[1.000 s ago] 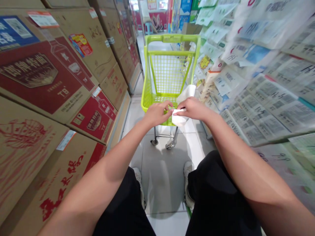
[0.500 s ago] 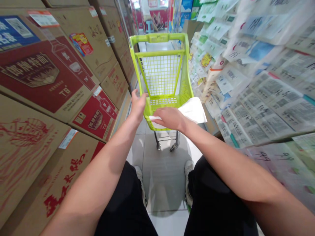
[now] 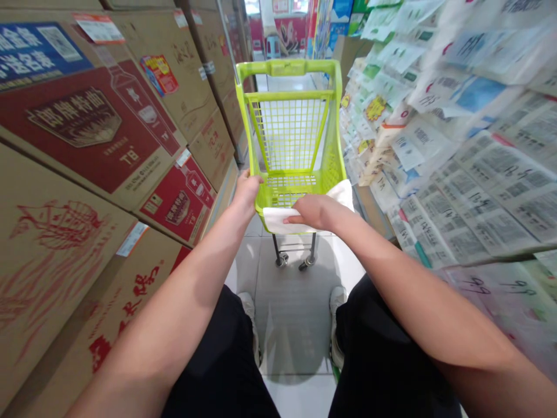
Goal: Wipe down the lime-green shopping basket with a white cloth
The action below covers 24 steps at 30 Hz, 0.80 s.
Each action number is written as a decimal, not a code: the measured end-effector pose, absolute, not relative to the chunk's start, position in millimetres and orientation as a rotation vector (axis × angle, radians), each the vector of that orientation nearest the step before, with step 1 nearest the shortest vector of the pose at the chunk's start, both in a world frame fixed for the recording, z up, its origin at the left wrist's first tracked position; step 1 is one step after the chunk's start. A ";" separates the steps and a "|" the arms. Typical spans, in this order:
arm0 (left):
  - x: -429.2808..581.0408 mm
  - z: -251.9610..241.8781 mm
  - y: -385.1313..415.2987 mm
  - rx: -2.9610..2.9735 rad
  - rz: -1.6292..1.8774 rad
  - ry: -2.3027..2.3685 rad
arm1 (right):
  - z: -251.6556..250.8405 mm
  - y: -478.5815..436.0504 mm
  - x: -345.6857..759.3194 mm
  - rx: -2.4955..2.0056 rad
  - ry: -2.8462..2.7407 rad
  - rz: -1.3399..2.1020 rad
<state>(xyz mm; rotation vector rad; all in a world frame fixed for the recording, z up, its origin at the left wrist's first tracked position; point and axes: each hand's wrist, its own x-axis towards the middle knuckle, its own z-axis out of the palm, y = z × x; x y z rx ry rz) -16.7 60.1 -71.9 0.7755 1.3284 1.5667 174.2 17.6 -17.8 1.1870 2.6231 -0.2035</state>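
Observation:
A small lime-green shopping cart (image 3: 287, 96) with a mesh basket stands upright on its wheels in front of me. My left hand (image 3: 248, 190) is closed round the left side of the basket's near rim. Against the near rim, my right hand (image 3: 315, 212) presses a white cloth (image 3: 276, 222), fingers folded over it and thumb lying along its face. The cloth drapes over the near edge, and its other end sticks up by the right corner. My right palm hides the middle of the cloth and part of the rim.
Stacked cardboard cartons (image 3: 73, 128) line the left of the aisle. Plastic-wrapped paper packs (image 3: 470, 191) with handwritten prices pile up on the right. A blue stool (image 3: 273, 46) stands far ahead, a person beside it. My shoes rest on the tiled floor (image 3: 296, 325) behind the cart.
My right hand has moved slightly right along the near rim, and more of the cloth now hangs over the front. The left hand keeps its hold; the whole view has shifted a little.

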 end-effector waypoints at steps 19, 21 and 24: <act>-37.8 -68.5 76.6 0.844 1.465 1.282 | -11.5 13.8 188.5 1.401 2.525 -0.192; -32.7 -68.3 74.2 0.831 1.489 1.244 | -14.7 12.1 186.8 1.386 2.567 -0.130; -14.3 -67.6 62.5 0.816 1.532 1.197 | -18.5 6.1 174.8 1.293 2.647 -0.109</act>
